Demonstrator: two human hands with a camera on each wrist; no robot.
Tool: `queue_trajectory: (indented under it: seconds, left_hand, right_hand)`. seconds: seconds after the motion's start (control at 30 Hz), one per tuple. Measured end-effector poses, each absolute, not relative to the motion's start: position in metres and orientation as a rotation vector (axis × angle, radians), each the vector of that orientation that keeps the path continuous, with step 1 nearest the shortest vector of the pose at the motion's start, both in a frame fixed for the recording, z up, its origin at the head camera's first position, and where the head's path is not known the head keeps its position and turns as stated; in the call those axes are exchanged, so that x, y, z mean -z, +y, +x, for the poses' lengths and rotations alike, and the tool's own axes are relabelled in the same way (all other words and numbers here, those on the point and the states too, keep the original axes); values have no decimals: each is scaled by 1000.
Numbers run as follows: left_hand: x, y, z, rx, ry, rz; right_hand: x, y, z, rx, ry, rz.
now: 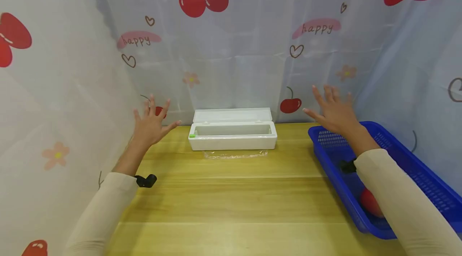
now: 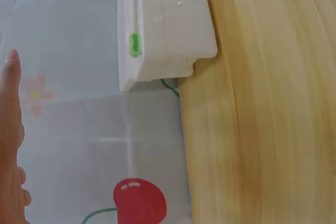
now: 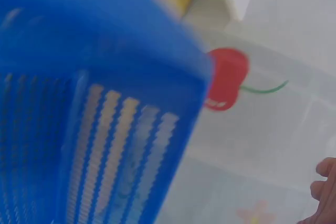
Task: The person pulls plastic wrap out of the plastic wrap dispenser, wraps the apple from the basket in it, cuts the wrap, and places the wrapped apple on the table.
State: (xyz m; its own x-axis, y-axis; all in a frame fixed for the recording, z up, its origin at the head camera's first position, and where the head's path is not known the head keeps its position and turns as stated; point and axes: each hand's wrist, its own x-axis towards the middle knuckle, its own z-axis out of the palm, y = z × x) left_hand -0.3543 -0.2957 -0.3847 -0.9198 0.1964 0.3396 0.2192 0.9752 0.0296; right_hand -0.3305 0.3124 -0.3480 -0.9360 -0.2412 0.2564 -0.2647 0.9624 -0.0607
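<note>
White, the box (image 1: 232,143) is stretching left-to-right across mid-frame, between the nearer left grip (image 1: 149,127) and the right grip (image 1: 336,114), both spreading wide and holding nothing.

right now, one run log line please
left hand: spread, empty; right hand: spread, empty; long white plastic box: lid up; clear film: at box front; blue plastic basket: holds round red object
</note>
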Motion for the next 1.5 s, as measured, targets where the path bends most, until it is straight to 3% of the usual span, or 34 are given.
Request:
queue_trajectory:
  seconds: [0.53,0.97,1.5]
  left_hand:
    - [404,-274,-326,301,-2699,-365]
    - [424,-260,-300,745,-2758,-302]
    - [469,-250,-301,1202,-2763,-165]
  right_hand:
    - [344,246,-313,-795,-2847,347]
    - [393,230,-292,-1111,-2585,321]
    - [443,213,-285,-1319,-2571,155]
